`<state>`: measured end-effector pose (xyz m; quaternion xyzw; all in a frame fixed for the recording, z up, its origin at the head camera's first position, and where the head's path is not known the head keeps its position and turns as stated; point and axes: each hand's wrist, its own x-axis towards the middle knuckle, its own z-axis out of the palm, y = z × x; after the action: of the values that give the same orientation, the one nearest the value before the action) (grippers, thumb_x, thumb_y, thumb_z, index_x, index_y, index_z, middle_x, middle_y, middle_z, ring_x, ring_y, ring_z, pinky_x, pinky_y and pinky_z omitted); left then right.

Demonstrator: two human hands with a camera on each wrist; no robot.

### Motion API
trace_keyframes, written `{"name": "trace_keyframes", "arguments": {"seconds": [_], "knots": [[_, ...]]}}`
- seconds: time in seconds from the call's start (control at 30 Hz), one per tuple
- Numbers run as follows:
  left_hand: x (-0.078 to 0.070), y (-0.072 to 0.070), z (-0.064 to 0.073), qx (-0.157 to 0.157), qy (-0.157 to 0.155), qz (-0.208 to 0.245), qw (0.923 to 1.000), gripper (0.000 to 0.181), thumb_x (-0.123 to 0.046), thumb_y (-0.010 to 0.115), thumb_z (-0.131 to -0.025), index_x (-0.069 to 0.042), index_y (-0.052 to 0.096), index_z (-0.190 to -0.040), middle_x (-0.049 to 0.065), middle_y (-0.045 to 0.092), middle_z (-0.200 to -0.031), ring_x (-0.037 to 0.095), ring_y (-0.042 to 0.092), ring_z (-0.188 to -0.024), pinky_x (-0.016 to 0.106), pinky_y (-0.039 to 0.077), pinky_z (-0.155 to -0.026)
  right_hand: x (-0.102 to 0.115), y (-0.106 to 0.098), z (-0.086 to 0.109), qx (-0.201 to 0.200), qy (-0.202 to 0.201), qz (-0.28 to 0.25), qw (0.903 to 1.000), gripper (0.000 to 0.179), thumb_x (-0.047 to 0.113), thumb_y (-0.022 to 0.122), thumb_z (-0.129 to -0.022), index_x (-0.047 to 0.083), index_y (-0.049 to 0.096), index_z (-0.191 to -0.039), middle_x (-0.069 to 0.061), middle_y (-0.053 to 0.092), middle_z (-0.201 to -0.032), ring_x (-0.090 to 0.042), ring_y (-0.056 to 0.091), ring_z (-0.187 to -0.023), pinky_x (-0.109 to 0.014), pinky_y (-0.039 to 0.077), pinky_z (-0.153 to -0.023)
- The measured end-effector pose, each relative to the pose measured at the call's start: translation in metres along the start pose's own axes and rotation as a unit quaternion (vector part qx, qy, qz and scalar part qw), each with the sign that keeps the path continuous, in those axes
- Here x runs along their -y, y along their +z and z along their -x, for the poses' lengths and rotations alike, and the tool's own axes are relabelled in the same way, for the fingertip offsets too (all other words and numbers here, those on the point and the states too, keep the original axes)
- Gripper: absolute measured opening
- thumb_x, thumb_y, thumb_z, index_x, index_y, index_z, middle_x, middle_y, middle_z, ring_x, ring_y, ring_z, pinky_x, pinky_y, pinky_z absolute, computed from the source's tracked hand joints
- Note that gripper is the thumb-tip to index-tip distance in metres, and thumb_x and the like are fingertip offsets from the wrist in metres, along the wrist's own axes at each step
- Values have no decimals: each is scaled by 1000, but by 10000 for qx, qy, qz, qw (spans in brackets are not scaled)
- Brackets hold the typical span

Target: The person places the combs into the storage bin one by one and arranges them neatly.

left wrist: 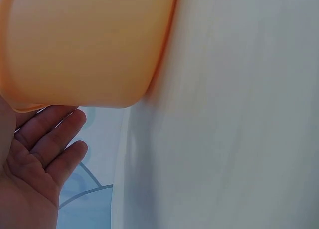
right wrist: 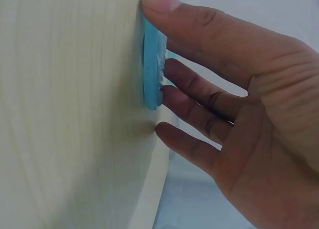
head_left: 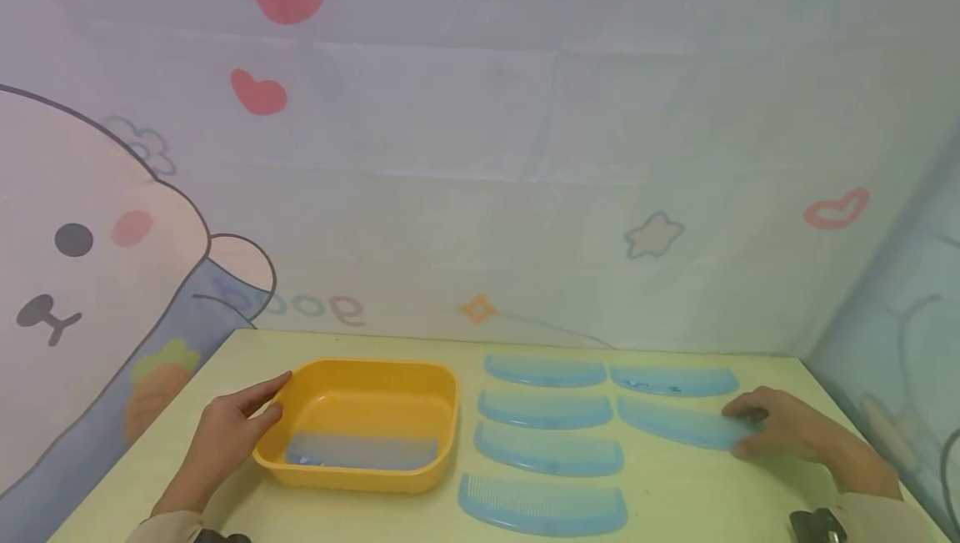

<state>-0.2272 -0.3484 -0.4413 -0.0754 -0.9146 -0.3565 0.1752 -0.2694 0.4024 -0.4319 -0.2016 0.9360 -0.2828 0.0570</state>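
At the right end of the second row, my right hand [head_left: 780,426] pinches the end of a light-blue comb [head_left: 675,424] that lies on the table. In the right wrist view, the thumb [right wrist: 164,3] is on the comb's [right wrist: 151,69] near edge and fingers are across from it. On the other side, my left hand [head_left: 228,439] rests against the left rim of a yellow plastic basin [head_left: 360,480], fingers loosely extended. Inside the basin lies another blue comb [head_left: 363,449]. The left wrist view shows the fingers [left wrist: 60,144] beside the basin's wall [left wrist: 89,49].
Several blue combs lie in a column mid-table, among them a front comb [head_left: 543,510] and a back comb [head_left: 545,370]. One more comb [head_left: 675,380] lies at the back right. A patterned cloth [head_left: 480,151] hangs behind the table [head_left: 697,493].
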Motion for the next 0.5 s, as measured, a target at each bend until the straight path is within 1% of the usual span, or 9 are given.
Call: {"name": "trace_keyframes", "arguments": {"seconds": [0.17,0.27,0.4,0.5], "knots": [[1,0,0,56,-84,-36,9999,41,-5,71,-100,2,68,-140,24,70,-132,47,66,-121,8,51,-85,1,5,-2,-166,24,207,9996,47,16,93,-81,-5,73,-118,-9,68,-113,-24,63,-101,-28,55,-85],[2,0,0,41,-79,-85,9999,41,-5,71,-100,1,68,-140,23,70,-132,47,65,-121,9,51,-86,1,7,-1,-170,43,130,9998,46,18,93,-82,-4,73,-117,-8,68,-113,-23,62,-101,-27,55,-85],[1,0,0,20,-38,-87,10000,41,-4,71,-99,2,68,-139,24,70,-131,47,66,-120,6,49,-85,1,9,-1,-166,73,-5,9998,46,18,93,-82,-5,71,-115,-8,66,-112,-25,61,-102,-27,54,-84],[0,0,0,55,-55,-50,10000,41,-3,71,-99,2,68,-140,25,69,-132,48,66,-121,7,50,-85,0,11,0,-252,135,66,9996,46,19,93,-81,-3,72,-114,-7,66,-111,-23,60,-102,-27,54,-85]]}}
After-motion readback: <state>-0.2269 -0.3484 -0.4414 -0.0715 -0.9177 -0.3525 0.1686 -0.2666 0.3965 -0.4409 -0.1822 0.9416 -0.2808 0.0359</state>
